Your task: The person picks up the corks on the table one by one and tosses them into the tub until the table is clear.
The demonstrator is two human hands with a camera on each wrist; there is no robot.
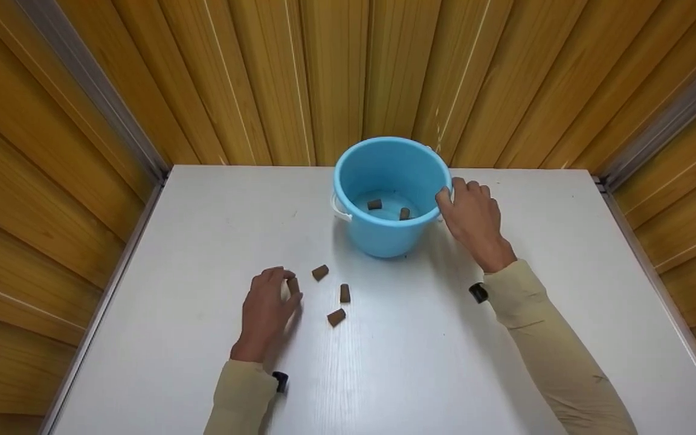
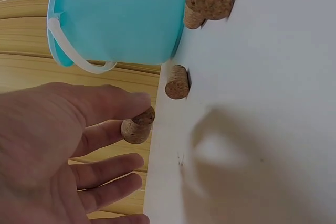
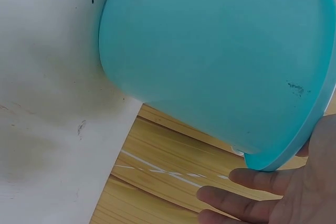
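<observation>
Between thumb and index finger my left hand (image 1: 266, 311) pinches a brown cork (image 2: 137, 127), held up off the table in the left wrist view. Three more corks lie close by on its right: one cork (image 1: 320, 272) nearest the bucket, a second cork (image 1: 345, 293) and a third cork (image 1: 336, 317). A light blue bucket (image 1: 384, 238) stands upright at the back, with two corks on its floor, one of them this cork (image 1: 374, 205). My right hand (image 1: 475, 217) grips the bucket's right rim, thumb on the inside and fingers outside.
Everything stands on a white table (image 1: 215, 241). Wood-patterned panels (image 1: 336, 78) rise behind its far edge and along both sides. A white handle (image 2: 79, 53) hangs down the bucket's left side.
</observation>
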